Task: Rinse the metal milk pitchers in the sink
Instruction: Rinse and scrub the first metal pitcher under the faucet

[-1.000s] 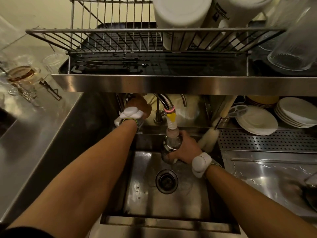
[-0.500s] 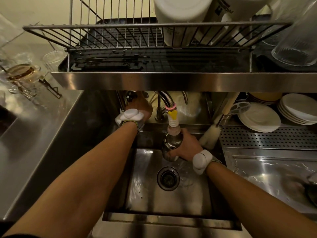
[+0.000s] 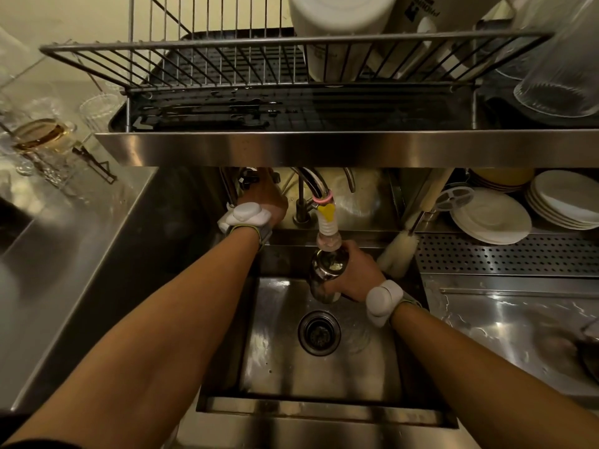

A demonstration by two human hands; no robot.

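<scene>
1. Your right hand (image 3: 353, 273) grips the metal milk pitcher (image 3: 325, 277), fingers wrapped round its body.
2. The pitcher is held above the sink (image 3: 324, 377) floor, mouth up and slightly tilted, directly under the faucet nozzle (image 3: 327, 222). Can't tell whether the nozzle tip touches the rim or sits just inside it.
3. Your left hand (image 3: 267, 196) is at the tap fittings back-left of the sink, under the shelf (image 3: 291, 147) edge. The shelf hides the fingers, so I can't tell if they're gripping or loose.
4. The drain (image 3: 319, 333) is just in front of the pitcher, and the basin floor is wet.
5. Right of the sink, a bottle brush (image 3: 397, 251) leans at the back corner, with stacked white plates (image 3: 489, 218) behind it.
6. White containers (image 3: 340, 24) stand in the wire rack on the shelf.
7. Glassware (image 3: 48, 137) sits on the left counter.
</scene>
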